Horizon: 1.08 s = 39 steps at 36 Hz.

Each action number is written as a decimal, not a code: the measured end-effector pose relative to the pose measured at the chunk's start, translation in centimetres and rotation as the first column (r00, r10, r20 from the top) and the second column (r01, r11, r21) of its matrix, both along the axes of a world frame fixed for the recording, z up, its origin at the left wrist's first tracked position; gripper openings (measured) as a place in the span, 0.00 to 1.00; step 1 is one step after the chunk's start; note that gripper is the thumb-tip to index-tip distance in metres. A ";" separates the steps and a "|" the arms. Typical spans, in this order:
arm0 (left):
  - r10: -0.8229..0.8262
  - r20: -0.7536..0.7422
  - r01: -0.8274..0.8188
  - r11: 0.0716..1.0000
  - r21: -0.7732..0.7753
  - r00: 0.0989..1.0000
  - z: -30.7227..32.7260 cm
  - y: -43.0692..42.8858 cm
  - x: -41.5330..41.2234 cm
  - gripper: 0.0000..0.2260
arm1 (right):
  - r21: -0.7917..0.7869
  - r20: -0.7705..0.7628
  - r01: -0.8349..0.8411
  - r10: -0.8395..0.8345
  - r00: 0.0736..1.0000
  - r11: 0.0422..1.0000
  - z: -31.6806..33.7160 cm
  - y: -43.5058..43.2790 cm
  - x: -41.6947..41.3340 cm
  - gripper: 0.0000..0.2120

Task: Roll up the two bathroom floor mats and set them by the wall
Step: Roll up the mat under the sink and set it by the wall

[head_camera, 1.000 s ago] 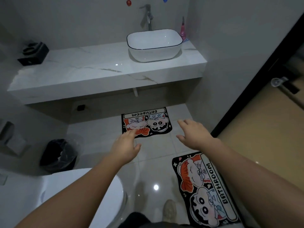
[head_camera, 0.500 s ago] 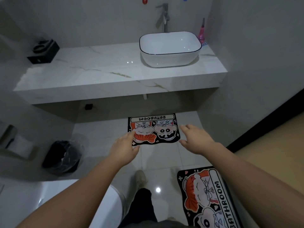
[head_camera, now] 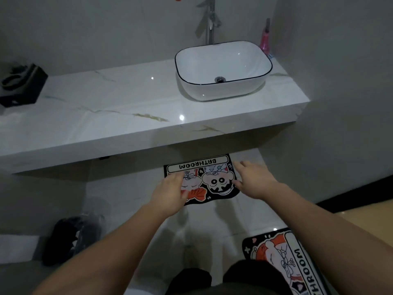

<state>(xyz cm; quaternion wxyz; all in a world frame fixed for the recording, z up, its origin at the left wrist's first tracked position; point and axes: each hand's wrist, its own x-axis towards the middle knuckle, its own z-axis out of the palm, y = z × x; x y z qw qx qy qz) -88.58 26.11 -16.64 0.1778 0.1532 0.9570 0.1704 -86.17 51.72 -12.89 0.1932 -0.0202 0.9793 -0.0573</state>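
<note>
A black cartoon mat (head_camera: 214, 179) marked BATHROOM lies flat on the tiled floor under the marble counter. My left hand (head_camera: 170, 192) hovers over its left near part, fingers spread, holding nothing. My right hand (head_camera: 254, 180) is stretched out over the mat's right edge, also open and empty. A second, matching mat (head_camera: 282, 260) lies flat at the lower right, partly cut off by the frame and by my right forearm.
A marble counter (head_camera: 127, 116) with a white basin (head_camera: 223, 69) and tap overhangs the far mat. A black bin (head_camera: 72, 237) stands at the left by the toilet. A dark threshold and yellow floor are on the right. My dark trouser legs show at the bottom.
I have stepped toward the counter, so the far mat is closer and the near mat has slid to the lower right. Both hands have reached forward over the far mat.
</note>
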 end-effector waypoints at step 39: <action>-0.209 0.177 0.251 0.932 -0.263 0.962 -24.5 3.9 -15.3 0.31 | 0.013 0.187 -0.332 0.324 0.928 0.943 -26.4 0.9 -18.9 0.30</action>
